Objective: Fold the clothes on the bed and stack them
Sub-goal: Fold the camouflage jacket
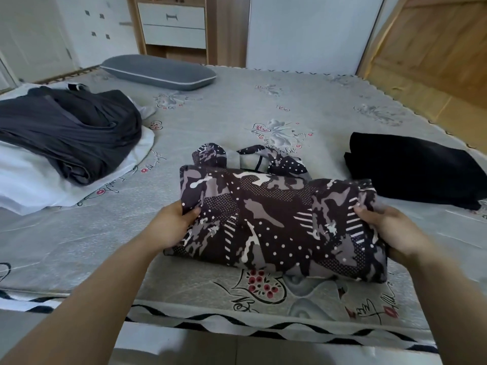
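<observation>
— Where are we?
— Both my left hand (172, 227) and right hand (390, 233) pinch the patterned garment (279, 222), half folded near the bed (290, 106) edge.
— Next?
— Probably another fold, then onto the black folded garment (411, 167).

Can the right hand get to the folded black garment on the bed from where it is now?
Probably yes. The folded black garment lies on the bed just beyond the right hand, with only bare sheet between. But that hand now grips the patterned garment together with the left hand, so it must let go first.
</observation>
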